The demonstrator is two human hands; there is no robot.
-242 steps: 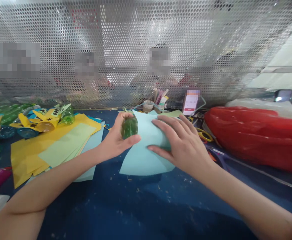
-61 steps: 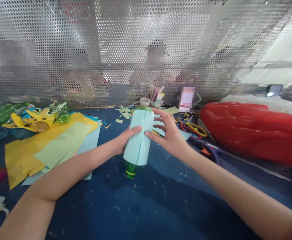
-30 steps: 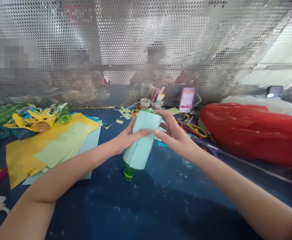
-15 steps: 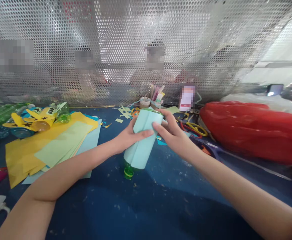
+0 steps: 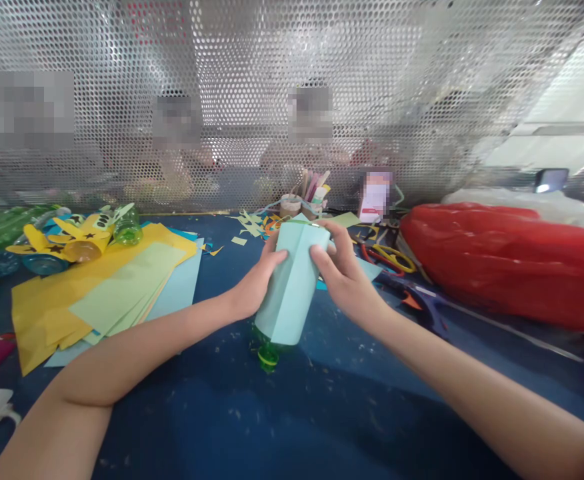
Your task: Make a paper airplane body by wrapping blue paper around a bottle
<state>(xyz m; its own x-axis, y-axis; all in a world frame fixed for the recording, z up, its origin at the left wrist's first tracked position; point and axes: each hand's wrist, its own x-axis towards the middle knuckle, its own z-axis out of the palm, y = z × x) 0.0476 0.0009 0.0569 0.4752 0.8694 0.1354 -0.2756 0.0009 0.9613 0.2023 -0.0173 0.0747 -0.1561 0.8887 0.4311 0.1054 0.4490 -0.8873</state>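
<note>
A green plastic bottle [image 5: 268, 355] is held neck-down and tilted over the blue table [image 5: 282, 413], wrapped in a light teal paper sheet [image 5: 292, 287]. My left hand [image 5: 258, 280] grips the wrapped bottle from the left, thumb on the paper's front. My right hand [image 5: 343, 275] grips it from the right, thumb pressing the paper's overlapping edge near the top. Only the bottle's neck and cap show below the paper.
A stack of yellow, green and teal paper sheets [image 5: 107, 293] lies at left, with yellow paper-covered bottles [image 5: 79, 237] behind. Scissors [image 5: 395, 257] and scraps lie behind my hands, a red plastic bag [image 5: 507, 263] at right. A perforated metal screen [image 5: 292, 100] stands behind, people beyond it.
Earlier the paper lay flat with the bottle on it; now it is rolled around the bottle. In the last second the bottle's neck swung slightly right and my thumbs shifted up the paper.
</note>
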